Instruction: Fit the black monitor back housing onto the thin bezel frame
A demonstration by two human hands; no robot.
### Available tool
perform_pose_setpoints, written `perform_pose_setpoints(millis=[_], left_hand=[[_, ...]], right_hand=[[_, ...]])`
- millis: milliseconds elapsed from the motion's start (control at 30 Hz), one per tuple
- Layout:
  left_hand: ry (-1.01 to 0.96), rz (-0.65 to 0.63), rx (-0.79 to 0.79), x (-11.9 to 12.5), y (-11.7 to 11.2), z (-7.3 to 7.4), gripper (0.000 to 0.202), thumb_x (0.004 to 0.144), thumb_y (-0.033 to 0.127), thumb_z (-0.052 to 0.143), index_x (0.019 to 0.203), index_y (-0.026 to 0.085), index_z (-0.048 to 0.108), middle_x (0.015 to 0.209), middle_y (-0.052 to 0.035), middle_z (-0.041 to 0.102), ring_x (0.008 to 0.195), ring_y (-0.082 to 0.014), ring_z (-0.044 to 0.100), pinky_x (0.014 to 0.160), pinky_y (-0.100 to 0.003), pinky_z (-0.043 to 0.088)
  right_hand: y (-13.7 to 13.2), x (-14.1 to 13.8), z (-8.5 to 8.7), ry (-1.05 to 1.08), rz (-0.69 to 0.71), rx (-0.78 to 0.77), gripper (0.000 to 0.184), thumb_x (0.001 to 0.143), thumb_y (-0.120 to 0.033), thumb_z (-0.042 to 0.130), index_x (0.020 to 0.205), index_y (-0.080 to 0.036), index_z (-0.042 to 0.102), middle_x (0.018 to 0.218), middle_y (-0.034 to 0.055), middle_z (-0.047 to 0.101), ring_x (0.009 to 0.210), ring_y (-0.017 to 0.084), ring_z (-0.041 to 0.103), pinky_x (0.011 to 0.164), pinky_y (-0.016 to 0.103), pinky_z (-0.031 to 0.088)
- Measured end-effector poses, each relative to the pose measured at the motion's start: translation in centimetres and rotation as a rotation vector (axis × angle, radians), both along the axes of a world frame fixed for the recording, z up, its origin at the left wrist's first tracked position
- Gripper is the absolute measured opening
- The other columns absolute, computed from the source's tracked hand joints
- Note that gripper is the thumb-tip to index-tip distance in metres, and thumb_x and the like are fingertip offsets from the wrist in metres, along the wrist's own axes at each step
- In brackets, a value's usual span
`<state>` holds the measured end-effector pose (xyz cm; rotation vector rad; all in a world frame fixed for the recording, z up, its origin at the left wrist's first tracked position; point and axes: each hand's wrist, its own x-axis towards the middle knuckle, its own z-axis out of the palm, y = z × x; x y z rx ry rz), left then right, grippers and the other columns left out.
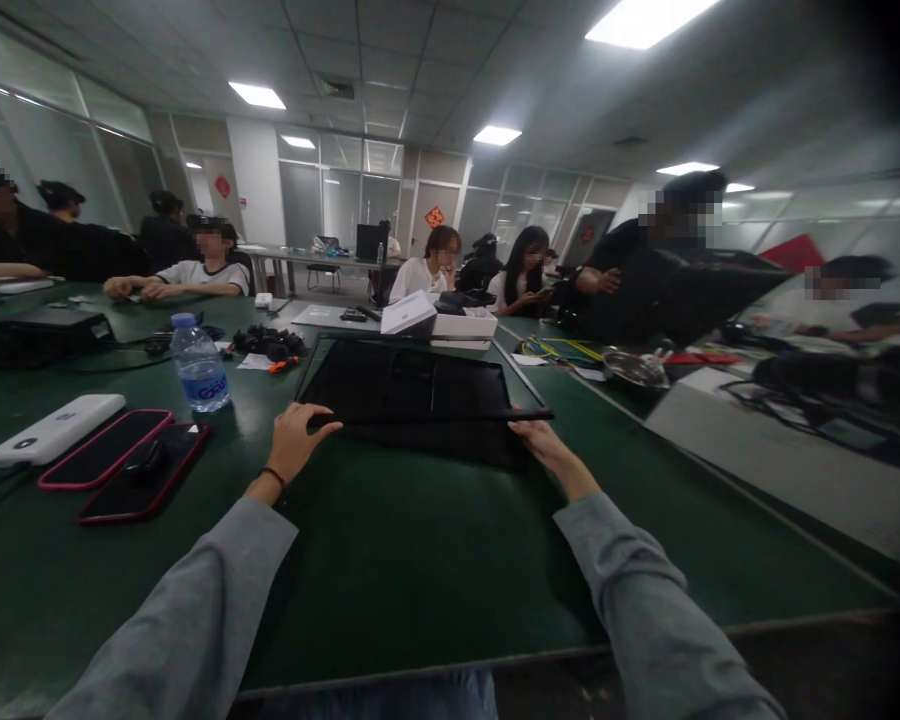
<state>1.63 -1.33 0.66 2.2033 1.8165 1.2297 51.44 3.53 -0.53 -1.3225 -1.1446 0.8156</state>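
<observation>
A shallow black rectangular frame (465, 388) with a dark, panelled inside lies before me, its near edge raised above the green table (427, 560). I cannot make out its exact kind. My left hand (296, 440) has thumb and fingers at its near left corner, closed around the edge. At the near right corner my right hand (544, 443) grips the rim, some fingers hidden underneath. A dark shadow falls on the table below the near edge.
On the left stand a water bottle (199, 365), a white power bank (56, 430) and two phones (109, 450) (150, 475). Behind the frame is a white box (461, 325). A metal bowl (634, 367) and cables (562, 350) lie right. Several people sit around; one person stands (645, 250).
</observation>
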Motion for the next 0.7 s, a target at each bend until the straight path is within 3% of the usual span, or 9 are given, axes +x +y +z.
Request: perform_pose_setpoints(millis=[133,233,300,400,533,700], left_hand=[[0.022,0.000,-0.007,-0.5,0.7,-0.7,0.037,0.087,0.059,0.064,0.103,0.026,0.071,0.110,-0.0057,0.073,0.110,-0.0264,0.060,0.101,-0.044,0.045],[0.047,-0.001,-0.017,-0.5,1.0,-1.0,0.038,0.088,0.059,0.063,0.103,0.026,0.071,0.109,-0.0064,0.073,0.109,-0.0267,0.061,0.099,-0.043,0.045],[0.059,-0.003,-0.020,-0.5,1.1,-1.2,0.039,0.088,0.059,0.062,0.104,0.025,0.071,0.109,-0.0070,0.073,0.109,-0.0269,0.061,0.098,-0.043,0.045],[0.074,-0.028,-0.036,-0.6,1.3,-1.4,0.040,0.088,0.061,0.061,0.103,0.025,0.070,0.110,-0.0071,0.073,0.110,-0.0273,0.061,0.098,-0.044,0.045],[0.108,-0.048,-0.111,-0.8,1.6,-1.8,0.042,0.088,0.064,0.057,0.104,0.027,0.068,0.114,-0.0065,0.072,0.113,-0.0281,0.061,0.103,-0.049,0.040],[0.194,-0.066,-0.167,-0.8,1.9,-2.4,0.038,0.088,0.063,0.056,0.102,0.028,0.067,0.118,-0.0042,0.072,0.116,-0.0281,0.062,0.112,-0.056,0.026]], right_hand=[[0.7,0.6,0.4,0.066,-0.232,0.094,0.043,0.075,-0.058,0.064,0.095,-0.020,0.069,0.091,0.0075,0.074,0.100,0.026,0.069,0.084,0.038,0.055],[0.5,0.1,1.0,0.141,-0.082,0.067,0.054,0.078,-0.072,0.055,0.093,-0.021,0.067,0.088,0.0085,0.074,0.095,0.026,0.070,0.083,0.037,0.055],[0.3,-0.3,1.2,0.135,0.016,0.045,0.051,0.072,-0.068,0.067,0.091,-0.021,0.065,0.086,0.0075,0.074,0.087,0.024,0.069,0.080,0.036,0.054],[0.2,-0.8,1.0,-0.002,0.014,0.055,0.042,0.063,-0.052,0.076,0.088,-0.020,0.066,0.087,0.0059,0.072,0.082,0.022,0.064,0.076,0.033,0.051],[0.0,-0.6,0.3,-0.143,-0.090,0.086,0.031,0.069,-0.040,0.063,0.094,-0.021,0.067,0.096,0.0059,0.073,0.089,0.023,0.064,0.080,0.035,0.051],[-0.2,-0.5,-0.7,-0.223,-0.146,0.102,0.036,0.070,-0.029,0.057,0.104,-0.021,0.065,0.109,0.0071,0.072,0.108,0.025,0.064,0.101,0.042,0.048]])
